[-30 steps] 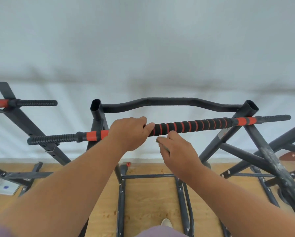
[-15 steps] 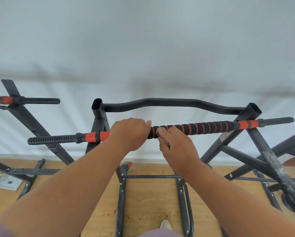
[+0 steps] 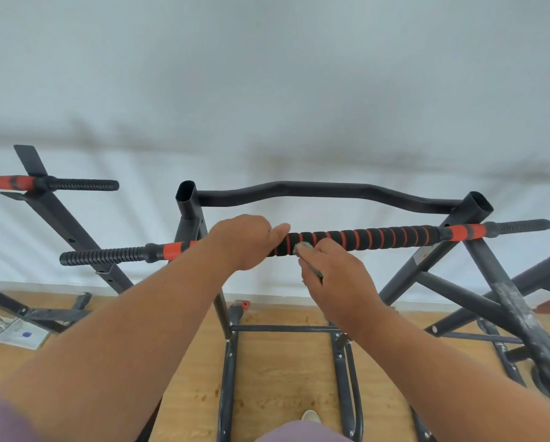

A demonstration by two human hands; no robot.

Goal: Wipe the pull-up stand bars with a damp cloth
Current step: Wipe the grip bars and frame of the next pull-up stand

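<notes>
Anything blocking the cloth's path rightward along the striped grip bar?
Nothing visible. The right hand presses the grey cloth to the black-and-red foam-wrapped bar; the foam runs bare rightward to the frame post.

A white wall (image 3: pixel 267 74) rises behind a wooden floor (image 3: pixel 283 378) with papers (image 3: pixel 9 330).

Only 1 view, from a wide-angle camera on the person's head, looks forward and down across the black foam-wrapped bar with orange stripes (image 3: pixel 372 238), close above it, wooden floor (image 3: pixel 283 371) far beneath, white wall (image 3: pixel 267 90) behind.
</notes>
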